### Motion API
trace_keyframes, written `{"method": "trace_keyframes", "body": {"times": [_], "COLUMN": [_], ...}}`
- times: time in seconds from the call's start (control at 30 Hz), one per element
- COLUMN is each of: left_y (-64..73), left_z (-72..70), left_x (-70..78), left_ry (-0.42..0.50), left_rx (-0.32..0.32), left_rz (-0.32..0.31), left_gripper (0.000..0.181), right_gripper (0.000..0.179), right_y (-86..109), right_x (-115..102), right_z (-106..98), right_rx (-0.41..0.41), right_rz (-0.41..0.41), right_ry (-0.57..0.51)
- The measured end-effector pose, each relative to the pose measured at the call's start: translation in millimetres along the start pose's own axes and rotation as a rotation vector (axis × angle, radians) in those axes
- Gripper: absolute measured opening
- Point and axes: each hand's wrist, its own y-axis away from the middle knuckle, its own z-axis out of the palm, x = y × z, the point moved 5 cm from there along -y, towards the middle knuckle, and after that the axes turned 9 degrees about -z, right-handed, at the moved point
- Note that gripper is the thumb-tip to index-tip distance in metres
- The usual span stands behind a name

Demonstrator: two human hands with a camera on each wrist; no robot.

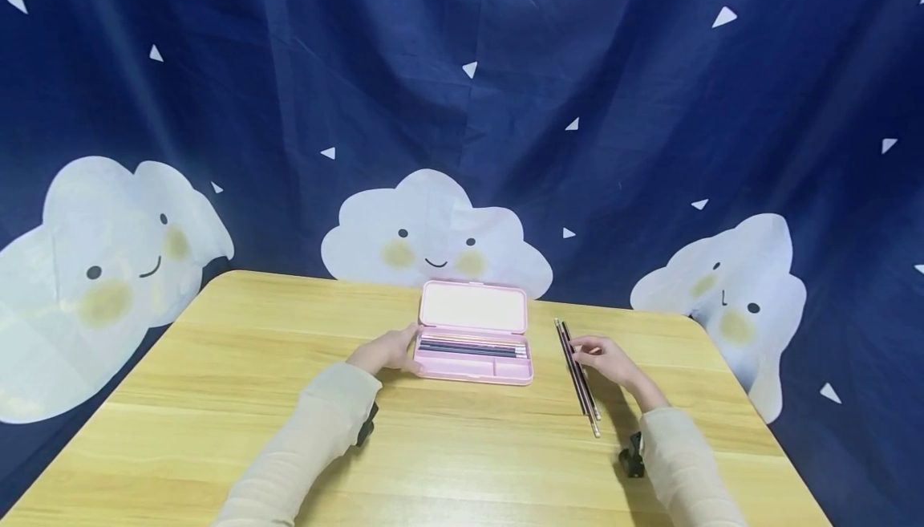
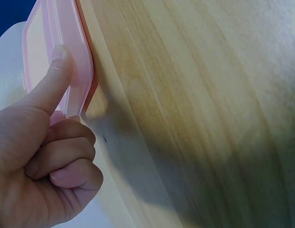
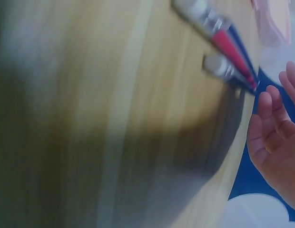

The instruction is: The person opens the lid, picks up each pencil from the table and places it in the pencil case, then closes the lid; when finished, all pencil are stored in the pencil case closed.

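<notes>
An open pink pencil case point(image 1: 462, 368) lies on the table with its lid point(image 1: 472, 307) tipped back. Several pencils point(image 1: 472, 348) lie lengthwise in its rear compartment. My left hand point(image 1: 390, 350) grips the case's left end; the left wrist view shows the thumb point(image 2: 59, 64) over the rim and the other fingers curled beside it. To the right of the case, a few dark pencils point(image 1: 577, 374) lie close together on the table. My right hand point(image 1: 605, 357) is over their middle, fingertips right at them, with the fingers point(image 3: 266, 109) loosely bent in the right wrist view.
The wooden table point(image 1: 476, 447) has its far edge just behind the case lid. A dark blue curtain point(image 1: 404, 70) with clouds hangs behind it. A small black device point(image 1: 633, 456) shows at my right sleeve.
</notes>
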Motion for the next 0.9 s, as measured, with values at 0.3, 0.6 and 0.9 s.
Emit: {"method": "trace_keyframes", "body": {"times": [0.3,0.6,0.9], "left_y": [0.0,-0.1,-1.8], "left_z": [0.6,0.6,1.2], "left_x": [-0.4,0.9,-1.7], "left_ry": [-0.003,-0.004,0.000], "left_rx": [-0.004,-0.003,-0.009], "left_rz": [-0.004,0.000,-0.005], "left_gripper": [0.077,0.076,0.077], "right_gripper": [0.040,0.045,0.048], "right_y": [10.0,12.0,12.0], "right_x": [15,13,20], "right_z": [-2,-3,-2], "right_rx": [-0.082,-0.087,-0.086], "right_rz": [0.054,0.027,0.057], "right_ry": [-0.032,-0.042,0.020]}}
